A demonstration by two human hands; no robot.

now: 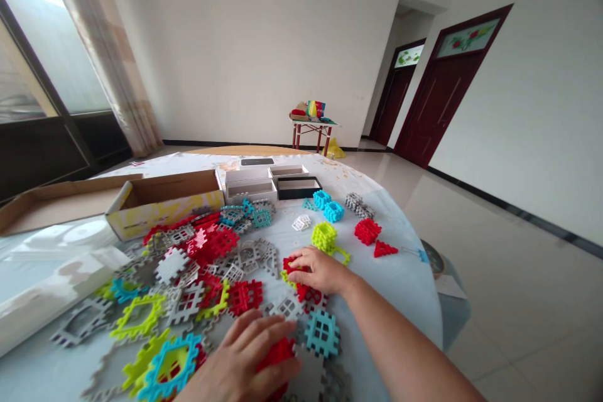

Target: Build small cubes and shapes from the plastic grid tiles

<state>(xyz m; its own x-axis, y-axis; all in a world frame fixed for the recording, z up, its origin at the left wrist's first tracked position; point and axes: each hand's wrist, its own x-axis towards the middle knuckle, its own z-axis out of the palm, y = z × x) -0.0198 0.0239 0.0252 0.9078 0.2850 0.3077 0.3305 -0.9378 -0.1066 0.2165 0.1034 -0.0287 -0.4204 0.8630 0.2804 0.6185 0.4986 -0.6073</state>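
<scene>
On the cloth-covered table, my left hand [247, 358] rests low in the view, fingers stretched and thumb apart, over a red notched building plate [277, 352]. Farther forward, my right hand [320, 269] has its fingers and thumb curled around a red building piece [287, 263]; its palm side is hidden. A lime piece [285, 277] shows under those fingertips. Close to the hands lie a teal window piece [322, 333], a grey window piece [287, 308] and a red lattice piece [245, 297]. A blue frame piece [170, 365] lies left of my left hand.
Small stacks in blue [333, 211], lime [324, 236], red [367, 231] and grey [358, 205] stand beyond my right hand. A cardboard box [164, 210], a white box [250, 190] and a black-rimmed box [298, 187] stand behind the heap. White packaging [42, 301] lies left.
</scene>
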